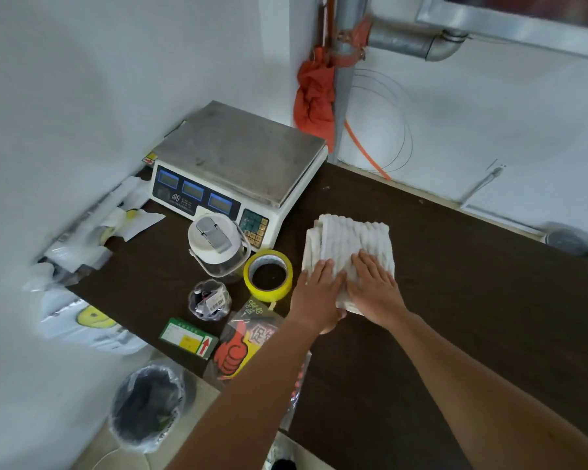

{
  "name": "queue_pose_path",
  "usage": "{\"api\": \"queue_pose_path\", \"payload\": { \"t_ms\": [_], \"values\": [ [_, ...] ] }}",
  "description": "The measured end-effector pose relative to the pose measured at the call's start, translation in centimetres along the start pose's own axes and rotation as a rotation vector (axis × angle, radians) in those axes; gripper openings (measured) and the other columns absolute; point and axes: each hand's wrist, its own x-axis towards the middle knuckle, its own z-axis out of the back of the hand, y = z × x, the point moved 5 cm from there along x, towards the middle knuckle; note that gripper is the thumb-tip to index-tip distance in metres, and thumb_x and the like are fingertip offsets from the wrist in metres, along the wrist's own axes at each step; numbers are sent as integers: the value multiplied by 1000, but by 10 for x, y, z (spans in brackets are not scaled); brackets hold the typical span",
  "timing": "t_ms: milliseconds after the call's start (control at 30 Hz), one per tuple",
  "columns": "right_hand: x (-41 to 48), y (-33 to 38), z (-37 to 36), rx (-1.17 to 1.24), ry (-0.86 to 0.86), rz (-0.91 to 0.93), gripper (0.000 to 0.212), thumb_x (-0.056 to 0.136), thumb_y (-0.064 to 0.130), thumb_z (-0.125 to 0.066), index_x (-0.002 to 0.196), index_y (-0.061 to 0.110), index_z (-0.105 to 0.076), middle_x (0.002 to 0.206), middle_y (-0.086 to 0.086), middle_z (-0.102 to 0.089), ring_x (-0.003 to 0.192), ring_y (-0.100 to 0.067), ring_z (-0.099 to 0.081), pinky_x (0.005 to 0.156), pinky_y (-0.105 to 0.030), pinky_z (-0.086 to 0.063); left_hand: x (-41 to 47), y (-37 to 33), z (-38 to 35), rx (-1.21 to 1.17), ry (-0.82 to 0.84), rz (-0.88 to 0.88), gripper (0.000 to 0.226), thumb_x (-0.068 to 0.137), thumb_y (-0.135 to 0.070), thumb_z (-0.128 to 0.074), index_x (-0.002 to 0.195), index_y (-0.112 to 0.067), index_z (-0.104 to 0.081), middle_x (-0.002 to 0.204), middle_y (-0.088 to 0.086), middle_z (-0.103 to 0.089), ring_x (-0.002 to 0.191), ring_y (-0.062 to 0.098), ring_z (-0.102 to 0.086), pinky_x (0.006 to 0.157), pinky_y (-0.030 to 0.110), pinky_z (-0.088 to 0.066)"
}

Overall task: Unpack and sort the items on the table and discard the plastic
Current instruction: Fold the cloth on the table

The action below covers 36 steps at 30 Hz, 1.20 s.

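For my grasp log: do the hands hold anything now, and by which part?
Nothing is gripped. The left hand and the right hand press flat on the near part of the folded white cloth.

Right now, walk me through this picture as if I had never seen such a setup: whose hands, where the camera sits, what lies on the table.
No machine here: a person works bare-handed, and the one camera sits on their head, looking down. The left hand and right hand lie flat on a folded white cloth, gripping nothing. The dark table also holds a weighing scale, a lidded jar, a yellow tape roll and a green box. Loose plastic bags lie far left; a lined bin stands on the floor.
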Motion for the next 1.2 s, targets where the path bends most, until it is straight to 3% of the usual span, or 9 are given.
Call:
{"api": "queue_pose_path", "payload": {
  "t_ms": [233, 433, 1033, 1200],
  "values": [
    [-53, -20, -6, 10, 7, 23, 65, 104, 47, -24, 158, 24, 4, 165, 6, 16, 150, -9, 18, 124, -43, 1, -38, -43, -15, -27, 25, 17, 87, 95, -55, -52, 160, -23, -5, 168, 9, 5, 154, 25, 9, 122, 50, -5],
    [-95, -54, -2, 59, 18, -37, 66, 104, 50, -22, 159, 25, 3, 165, 7, 16, 150, -8, 17, 125, -43, 0, -45, -88, -10, -30, 135, 0, 90, 93, -62, -51, 160, -25, -5, 168, 5, 9, 154, 22, 13, 120, 60, -13],
    [-254, -259, 22, 125, -187, -310, 65, 104, 50, -25, 159, 23, -3, 167, 4, 6, 152, -11, 9, 125, -41, -6, -25, -325, -44, 77, 242, -343, 92, 94, -59, -52, 160, -28, 5, 165, 2, 23, 151, 20, 26, 123, 56, -4],
    [-301, -312, 21, 141, -252, -418, 65, 104, 50, -25, 160, 24, -4, 167, 7, 6, 151, -8, 10, 123, -37, -2, -30, -393, -54, 113, 278, -432, 91, 94, -59, -51, 160, -29, 5, 165, 2, 24, 150, 20, 27, 123, 55, -3]
  ]
}}
